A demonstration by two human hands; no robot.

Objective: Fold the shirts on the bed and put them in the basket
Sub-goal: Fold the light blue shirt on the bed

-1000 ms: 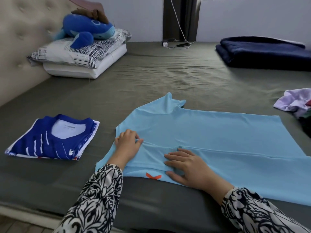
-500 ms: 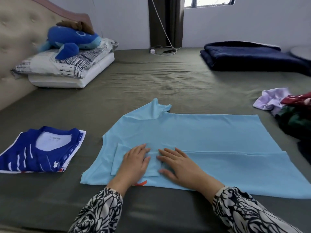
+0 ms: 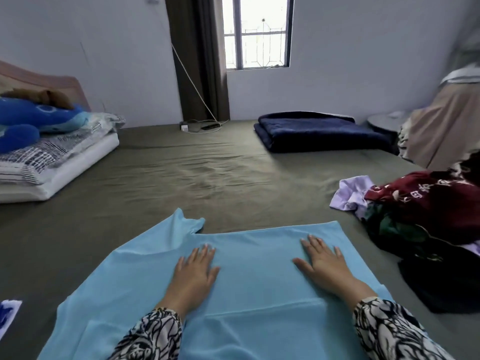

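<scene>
- My left hand (image 3: pixel 193 272) lies flat on the light blue shirt (image 3: pixel 249 287), palm down, fingers straight and a little spread, pressing the cloth against the bed (image 3: pixel 197 175)
- My right hand (image 3: pixel 326 263) does the same further along the shirt, palm down with straight fingers, thumb pointing toward the left hand; neither hand grips anything
- The shirt is spread at the near edge of the bed, right under both hands, and a bare stretch of blue cloth lies between them
- My fingertips point toward the shirt's far edge, which runs just beyond them; one sleeve (image 3: pixel 185 224) sticks up past that edge, beyond and left of my left hand
- A fold line crosses the shirt near my wrists, on the side closest to me
- Both my patterned sleeves (image 3: pixel 153 336) rest on the near part of the shirt
- A heap of unfolded clothes (image 3: pixel 426 222), dark red, green, black and pale lilac, sits by the bed's right edge, near my right hand but apart from the blue shirt
- A corner of a blue and white folded shirt (image 3: pixel 7 314) shows at the bed's near left corner, apart from the one I press
- A folded navy blanket (image 3: pixel 319 131) lies at the far right corner, and pillows (image 3: pixel 54 159) with a blue plush toy (image 3: pixel 33 118) on top lie along the left edge
</scene>
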